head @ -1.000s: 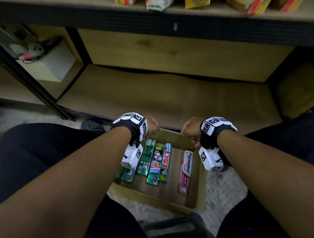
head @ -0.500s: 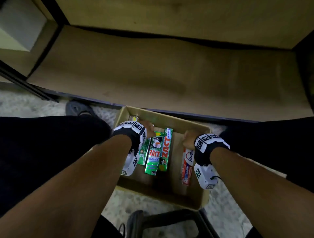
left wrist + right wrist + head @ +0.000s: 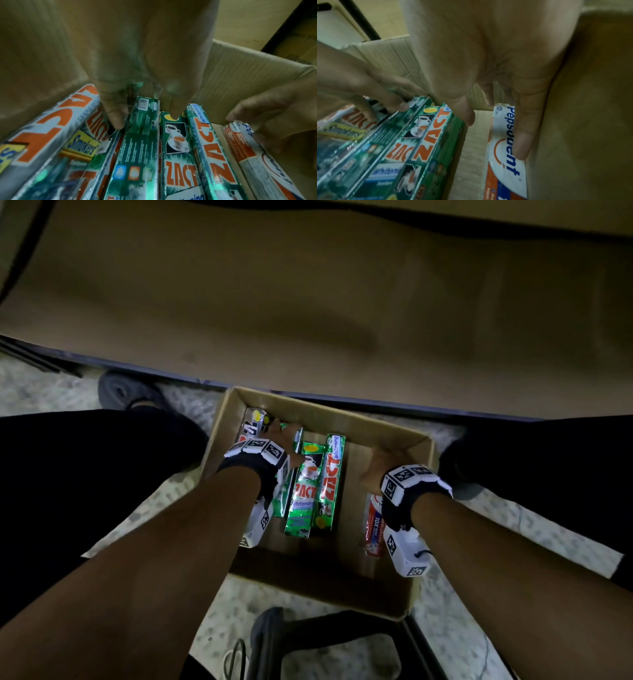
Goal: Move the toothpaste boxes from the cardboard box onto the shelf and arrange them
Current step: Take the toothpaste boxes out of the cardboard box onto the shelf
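Note:
An open cardboard box stands on the floor between my knees, in front of a bare wooden shelf. Several toothpaste boxes lie in it: green Zact boxes, a silver Zact box at the left wall, a white-and-red Pepsodent box at the right. My left hand reaches down at the far left; its thumb and fingers pinch the far end of a green box standing on edge. My right hand lies with straight fingers on the Pepsodent box; its thumb hangs free.
A black chair frame stands just behind the box's near wall. A dark shoe sits on the speckled floor at the left. The shelf's dark front edge runs just beyond the box. My black-clad legs flank the box.
Both hands have dropped from the box's far rim down into it, the left onto the green boxes, the right onto the Pepsodent box. The head view has tilted downward.

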